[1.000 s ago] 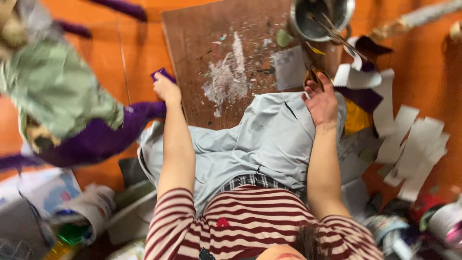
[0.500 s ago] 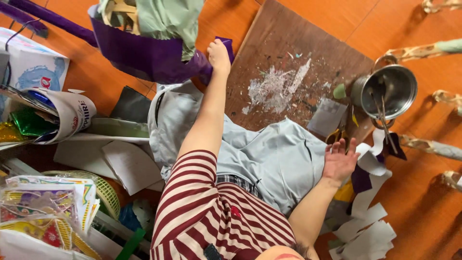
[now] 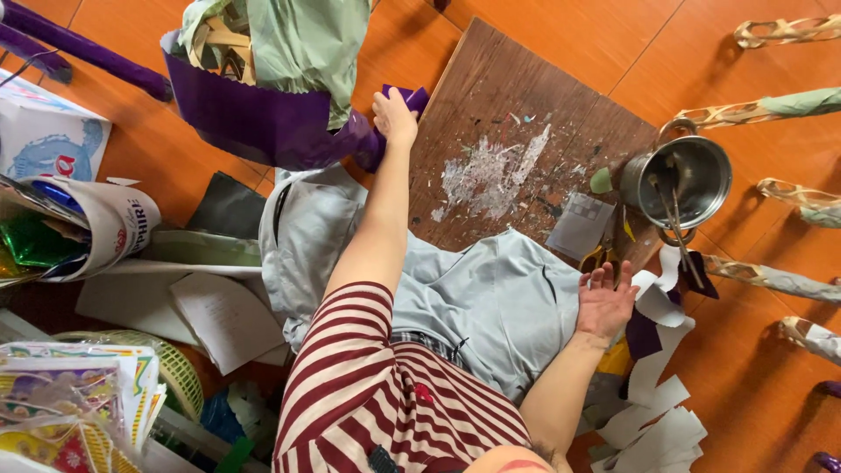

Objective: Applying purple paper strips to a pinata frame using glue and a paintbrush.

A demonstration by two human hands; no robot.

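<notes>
Since half a second ago our left hand (image 3: 394, 116) has stayed clamped on the purple paper-covered craft piece (image 3: 263, 114), which has slid a little rightward and now fills the upper left of the frame, green paper stuffed in its top. The worn brown wooden board (image 3: 517, 131), smeared with dried white glue, lies in the upper middle on the orange tiled floor (image 3: 561, 35). Our grey trousers (image 3: 491, 298) spread across the centre. At the right of the board stands a round metal pot (image 3: 692, 180) with sticks inside. Below it, in the lower right, white paper strips (image 3: 657, 420) lie scattered. Our right hand (image 3: 603, 302) rests open just right of centre, fingers spread, holding nothing, fingertips near the yellow-handled scissors (image 3: 600, 258) at the board's edge. The hands are well apart.
</notes>
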